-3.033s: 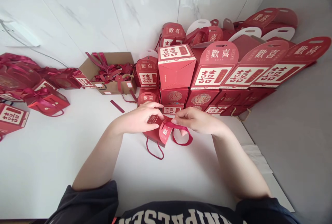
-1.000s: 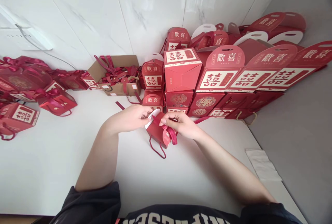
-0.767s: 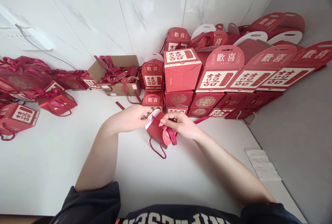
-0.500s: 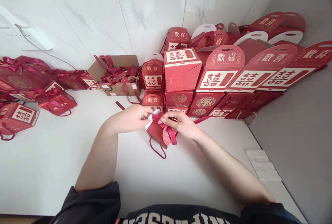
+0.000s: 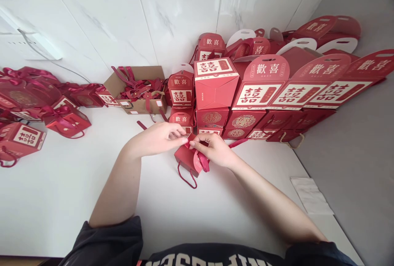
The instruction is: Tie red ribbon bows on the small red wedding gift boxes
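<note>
The table (image 5: 61, 200) was a plain white top pushed against a wall (image 5: 123, 11) of pale, grey-veined panels. To the right of it the floor (image 5: 353, 155) showed flat grey. Near the middle of the table, just ahead of the person, stood the box (image 5: 184, 157), small and red, tilted a little, with a cord (image 5: 186, 180) looping from its near side onto the white surface.

Both hands met at the top of it. The left hand (image 5: 160, 138) had its fingertips pinched together on the ribbon (image 5: 203, 162) at the box's upper edge. The right hand (image 5: 217, 151) gripped the same ribbon just beside them, fingers curled, and a loop of it hung down past the box's round front flap. A loose end trailed out to the right across the table.

Behind the hands a stack (image 5: 261, 93) of larger red boxes with cream labels ran along the wall and off to the right, two or three high, some with arched handle flaps standing up. A brown carton (image 5: 135, 104) sat open by the wall, full of tangled red ribbons, and one short strip (image 5: 142, 125) lay on the table in front of it. Farther left a pile (image 5: 27, 110) of red boxes, some tied with bows, spread to the table's edge. A cable (image 5: 46, 58) drooped along the wall above them. At the table's right edge lay a white napkin (image 5: 311, 196), well apart from the hands.
</note>
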Demonstrator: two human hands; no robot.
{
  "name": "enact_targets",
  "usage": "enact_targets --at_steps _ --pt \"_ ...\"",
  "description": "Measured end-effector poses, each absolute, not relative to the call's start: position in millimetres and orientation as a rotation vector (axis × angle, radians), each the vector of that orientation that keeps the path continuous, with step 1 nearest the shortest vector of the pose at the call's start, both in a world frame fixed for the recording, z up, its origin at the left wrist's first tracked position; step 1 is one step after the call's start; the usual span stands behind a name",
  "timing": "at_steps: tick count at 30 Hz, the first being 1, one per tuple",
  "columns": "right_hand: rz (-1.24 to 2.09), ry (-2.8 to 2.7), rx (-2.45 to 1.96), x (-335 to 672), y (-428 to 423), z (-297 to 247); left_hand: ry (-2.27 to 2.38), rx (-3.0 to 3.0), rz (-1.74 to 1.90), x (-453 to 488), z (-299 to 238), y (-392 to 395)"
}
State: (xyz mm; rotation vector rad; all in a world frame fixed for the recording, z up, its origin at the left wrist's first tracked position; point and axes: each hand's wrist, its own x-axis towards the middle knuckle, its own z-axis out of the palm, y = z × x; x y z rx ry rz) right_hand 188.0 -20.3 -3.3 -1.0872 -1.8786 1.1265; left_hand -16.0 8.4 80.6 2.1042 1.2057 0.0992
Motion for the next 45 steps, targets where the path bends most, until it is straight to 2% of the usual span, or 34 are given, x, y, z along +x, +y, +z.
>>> enact_targets --at_steps 5,32,40,45 --pt "1.126 -1.928 -1.058 187 -22 -1 1.094 2.086 0.068 -15 79 7" --pt "1.192 -1.868 -1.007 187 -18 -5 1.118 2.102 0.028 -19 83 8" --pt "1.217 -1.888 -0.964 190 -18 -3 1.230 2.291 0.064 -13 85 12" --pt "1.166 -1.924 -0.986 211 -19 15 1.427 2.205 0.100 -52 84 30"
